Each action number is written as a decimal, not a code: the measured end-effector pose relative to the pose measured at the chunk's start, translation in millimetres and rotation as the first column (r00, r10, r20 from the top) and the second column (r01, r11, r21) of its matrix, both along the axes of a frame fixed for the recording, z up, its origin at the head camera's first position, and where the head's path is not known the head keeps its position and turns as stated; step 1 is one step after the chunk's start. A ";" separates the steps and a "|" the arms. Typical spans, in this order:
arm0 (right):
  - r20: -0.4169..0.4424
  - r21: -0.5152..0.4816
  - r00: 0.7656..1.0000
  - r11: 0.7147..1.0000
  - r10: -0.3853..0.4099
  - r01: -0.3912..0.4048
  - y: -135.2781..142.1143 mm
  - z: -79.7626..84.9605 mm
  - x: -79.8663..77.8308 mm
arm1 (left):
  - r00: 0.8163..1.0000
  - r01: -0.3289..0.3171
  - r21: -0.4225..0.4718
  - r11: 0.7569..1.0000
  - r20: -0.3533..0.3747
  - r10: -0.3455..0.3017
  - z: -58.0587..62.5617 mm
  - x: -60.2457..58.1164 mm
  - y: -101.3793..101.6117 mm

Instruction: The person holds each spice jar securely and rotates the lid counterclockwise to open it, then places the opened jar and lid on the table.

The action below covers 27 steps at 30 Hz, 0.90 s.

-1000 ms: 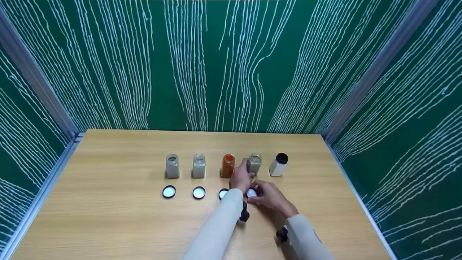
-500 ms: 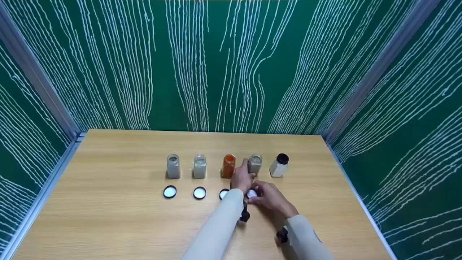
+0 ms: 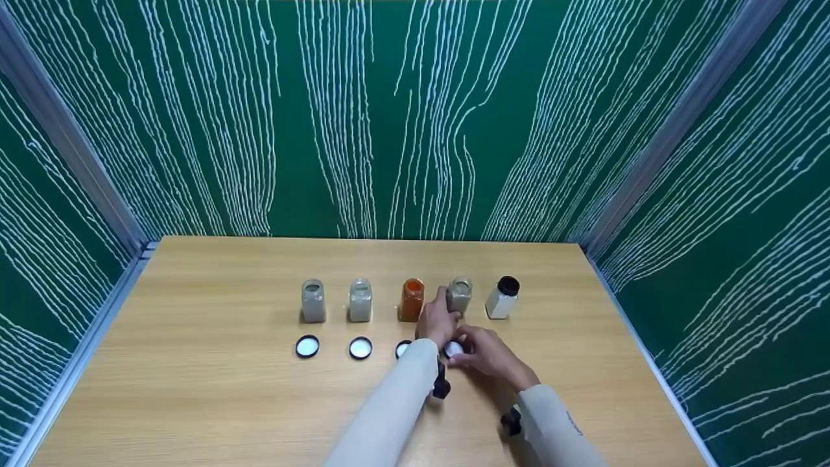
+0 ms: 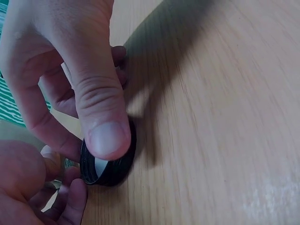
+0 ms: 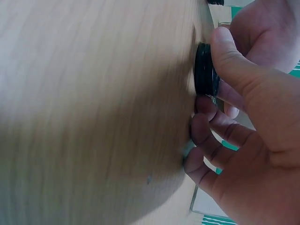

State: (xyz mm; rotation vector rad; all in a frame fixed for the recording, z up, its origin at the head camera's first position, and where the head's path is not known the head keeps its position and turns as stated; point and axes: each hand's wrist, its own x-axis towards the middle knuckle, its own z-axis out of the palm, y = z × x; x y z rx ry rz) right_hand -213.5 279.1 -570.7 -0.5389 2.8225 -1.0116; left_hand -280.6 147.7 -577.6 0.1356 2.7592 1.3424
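My left hand grips an uncapped glass jar of grey-green contents, which stands upright on the table. In front of that jar my right hand pinches a round black lid between thumb and fingers, its white inner face showing. In the left wrist view the right thumb covers part of the lid, while the left hand's curled fingers sit beside it. The lid is right at the tabletop in the right wrist view, with the left hand behind it.
Three more open jars stand to the left: one orange, two pale grey. Their upturned lids lie in front, one partly behind my left sleeve. A black-capped white jar stands to the right. Green walls enclose the wooden table.
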 end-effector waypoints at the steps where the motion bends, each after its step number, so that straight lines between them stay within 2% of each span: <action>1: 0.005 -0.001 1.000 1.000 0.000 0.000 0.6 1.0 0.1 | 1.000 -0.001 0.000 1.000 -0.005 0.001 0.2 0.6 -0.1; 7: 0.039 -0.009 0.999 0.999 -0.036 0.037 6.7 8.0 -0.1 | 1.000 -0.005 0.023 1.000 -0.025 0.006 1.7 3.2 -0.3; 13: 0.021 -0.043 0.997 0.996 -0.078 0.078 15.4 15.6 -0.6 | 0.999 -0.025 0.048 0.999 -0.033 0.027 1.2 4.8 -0.3; 19: 0.016 -0.064 0.979 0.977 -0.202 0.203 20.2 22.3 -0.3 | 0.999 -0.011 0.066 0.998 -0.045 0.014 3.9 8.8 -2.3; 24: -0.072 -0.140 0.954 0.950 -0.291 0.279 24.9 24.5 2.4 | 0.997 -0.015 0.082 0.996 -0.068 0.021 9.4 14.6 -3.5; 27: -0.164 -0.187 0.931 0.937 -0.325 0.295 29.4 25.0 2.7 | 0.997 -0.026 0.073 0.997 -0.075 0.032 11.8 17.6 -2.5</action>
